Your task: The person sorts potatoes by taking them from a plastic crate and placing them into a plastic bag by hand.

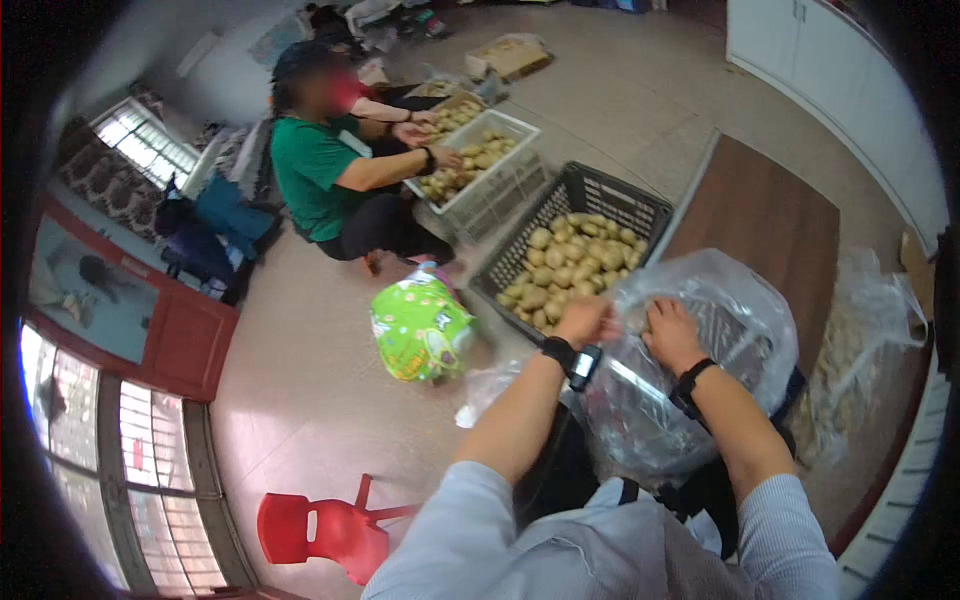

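A clear plastic bag (745, 300) lies spread in front of me, its contents hard to make out through the film. My left hand (588, 322) is curled at the bag's left edge, beside the near side of a black crate (500, 262). Potatoes (580, 258) fill much of that crate. Over the bag's left part, my right hand (672, 332) has its fingers bent inward. Whatever either hand holds is hidden or too small to tell.
A brown board (765, 215) lies beyond the bag. Another filled bag (850, 350) stands at right. A person in green (315, 175) reaches into a white crate (500, 205) of potatoes; another person sits behind. A green patterned cover (420, 325) and red chair (335, 535) are at left.
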Available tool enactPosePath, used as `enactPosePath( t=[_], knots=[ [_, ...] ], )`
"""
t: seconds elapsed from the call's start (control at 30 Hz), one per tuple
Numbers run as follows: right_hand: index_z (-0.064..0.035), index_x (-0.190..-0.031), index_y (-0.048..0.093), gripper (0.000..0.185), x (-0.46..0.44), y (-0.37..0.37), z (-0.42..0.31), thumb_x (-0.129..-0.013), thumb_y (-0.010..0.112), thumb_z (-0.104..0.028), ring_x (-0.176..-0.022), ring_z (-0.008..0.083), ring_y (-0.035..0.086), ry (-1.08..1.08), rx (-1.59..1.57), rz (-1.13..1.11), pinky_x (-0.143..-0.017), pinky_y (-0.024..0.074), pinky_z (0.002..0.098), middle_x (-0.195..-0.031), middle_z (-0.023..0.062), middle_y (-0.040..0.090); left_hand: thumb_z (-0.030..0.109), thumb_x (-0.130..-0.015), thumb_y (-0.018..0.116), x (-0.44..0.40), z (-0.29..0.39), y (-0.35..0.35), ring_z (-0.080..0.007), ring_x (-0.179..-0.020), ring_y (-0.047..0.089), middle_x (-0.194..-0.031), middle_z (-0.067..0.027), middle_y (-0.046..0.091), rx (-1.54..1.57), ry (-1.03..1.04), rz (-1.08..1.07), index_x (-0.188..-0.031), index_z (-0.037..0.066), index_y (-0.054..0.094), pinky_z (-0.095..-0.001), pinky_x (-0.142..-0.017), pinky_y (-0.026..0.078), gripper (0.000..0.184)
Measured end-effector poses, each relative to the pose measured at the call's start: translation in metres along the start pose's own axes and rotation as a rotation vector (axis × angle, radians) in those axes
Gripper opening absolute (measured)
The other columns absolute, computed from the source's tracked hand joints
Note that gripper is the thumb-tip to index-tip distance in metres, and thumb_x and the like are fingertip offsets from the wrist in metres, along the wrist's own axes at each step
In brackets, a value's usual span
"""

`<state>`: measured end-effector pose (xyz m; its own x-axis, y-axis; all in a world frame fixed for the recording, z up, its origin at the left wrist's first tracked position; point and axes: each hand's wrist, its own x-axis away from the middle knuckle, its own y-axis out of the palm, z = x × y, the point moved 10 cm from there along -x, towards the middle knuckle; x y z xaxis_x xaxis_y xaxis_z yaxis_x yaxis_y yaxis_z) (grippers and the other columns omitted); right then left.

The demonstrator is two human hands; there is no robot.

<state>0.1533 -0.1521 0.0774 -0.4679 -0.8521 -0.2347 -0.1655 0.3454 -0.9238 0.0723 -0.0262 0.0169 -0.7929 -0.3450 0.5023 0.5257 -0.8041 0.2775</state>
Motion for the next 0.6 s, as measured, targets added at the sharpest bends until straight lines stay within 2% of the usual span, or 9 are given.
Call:
enactPosePath(
  t=[0.03, 0.1, 0.17, 0.2, 0.3, 0.33, 0.47, 0.6],
  knots=[
    [-0.0048, -0.109, 0.058, 0.042, -0.003, 0.005, 0.001, -0.071, 0.066, -0.018, -0.104, 0.0345, 0.052, -0.004, 0.048, -0.01, -0.089, 0.0431, 0.0441, -0.112, 0.0128, 0.057, 0.019, -0.091, 0.05, 0.007, -0.004, 0.018, -0.0214, -0.073, 0.064, -0.087, -0.0111, 0.063, -0.025, -0.071, -0.068, -0.096, 0.001, 0.056, -0.0338, -0.063, 0.056, 0.019],
    [-0.0053, -0.108, 0.058, 0.042, -0.011, 0.01, 0.001, -0.07, 0.067, -0.021, -0.103, 0.0345, 0.052, -0.009, 0.107, -0.014, -0.088, 0.0429, 0.0448, -0.111, 0.0127, 0.058, 0.02, -0.091, 0.052, 0.019, -0.001, 0.039, -0.0206, -0.073, 0.064, -0.089, -0.0107, 0.063, -0.148, -0.124, -0.147, -0.098, 0.002, 0.055, -0.0328, -0.061, 0.055, 0.02],
    [-0.0069, -0.11, 0.059, 0.044, -0.012, 0.037, 0.016, -0.073, 0.068, -0.028, -0.11, 0.0334, 0.051, 0.12, 0.1, -0.271, -0.092, 0.0413, 0.0455, -0.117, 0.0132, 0.056, 0.024, -0.09, 0.053, 0.006, -0.014, 0.039, -0.0198, -0.072, 0.065, -0.091, -0.0096, 0.064, -0.196, -0.12, -0.194, -0.098, 0.002, 0.057, -0.0318, -0.061, 0.055, 0.023],
    [-0.0095, -0.108, 0.059, 0.039, -0.012, 0.026, 0.008, -0.075, 0.066, -0.029, -0.102, 0.0325, 0.056, 0.071, 0.118, -0.246, -0.088, 0.0419, 0.0435, -0.111, 0.0114, 0.06, 0.026, -0.089, 0.055, 0.003, -0.017, 0.038, -0.0192, -0.072, 0.064, -0.091, -0.0088, 0.065, -0.278, -0.132, -0.18, -0.097, 0.003, 0.058, -0.0312, -0.061, 0.054, 0.025],
    [-0.0113, -0.107, 0.061, 0.036, -0.013, 0.029, 0.007, -0.078, 0.065, -0.031, -0.105, 0.0308, 0.056, 0.1, 0.151, -0.263, -0.089, 0.041, 0.0464, -0.112, 0.0112, 0.06, 0.031, -0.088, 0.057, 0.004, -0.017, 0.039, -0.0173, -0.075, 0.064, -0.091, -0.007, 0.065, -0.385, -0.131, -0.151, -0.095, 0.004, 0.061, -0.03, -0.062, 0.052, 0.029],
    [-0.0093, -0.107, 0.061, 0.045, -0.014, 0.038, 0.012, -0.073, 0.069, -0.038, -0.109, 0.0324, 0.054, 0.13, 0.145, -0.303, -0.092, 0.0398, 0.0458, -0.115, 0.0124, 0.059, 0.032, -0.088, 0.057, 0.002, -0.02, 0.036, -0.0168, -0.076, 0.063, -0.09, -0.0067, 0.065, -0.371, -0.138, -0.147, -0.095, 0.004, 0.062, -0.0302, -0.063, 0.052, 0.029],
    [-0.009, -0.096, 0.066, 0.036, -0.012, 0.034, 0.014, -0.074, 0.066, -0.038, -0.104, 0.0328, 0.055, 0.108, 0.12, -0.246, -0.09, 0.0418, 0.0455, -0.109, 0.0133, 0.059, 0.036, -0.087, 0.058, -0.012, -0.03, 0.024, -0.0148, -0.074, 0.057, -0.088, -0.0043, 0.062, -0.443, -0.118, -0.119, -0.097, 0.005, 0.061, -0.0299, -0.062, 0.049, 0.032],
    [-0.0067, -0.096, 0.067, 0.045, 0.0, 0.012, 0.019, -0.069, 0.07, -0.042, -0.095, 0.0345, 0.058, 0.038, -0.015, -0.029, -0.082, 0.0476, 0.0446, -0.104, 0.0162, 0.058, 0.037, -0.085, 0.06, -0.018, -0.036, 0.017, -0.0152, -0.075, 0.056, -0.086, -0.0023, 0.059, -0.507, -0.121, -0.112, -0.102, 0.006, 0.061, -0.0309, -0.063, 0.049, 0.035]
  ],
)
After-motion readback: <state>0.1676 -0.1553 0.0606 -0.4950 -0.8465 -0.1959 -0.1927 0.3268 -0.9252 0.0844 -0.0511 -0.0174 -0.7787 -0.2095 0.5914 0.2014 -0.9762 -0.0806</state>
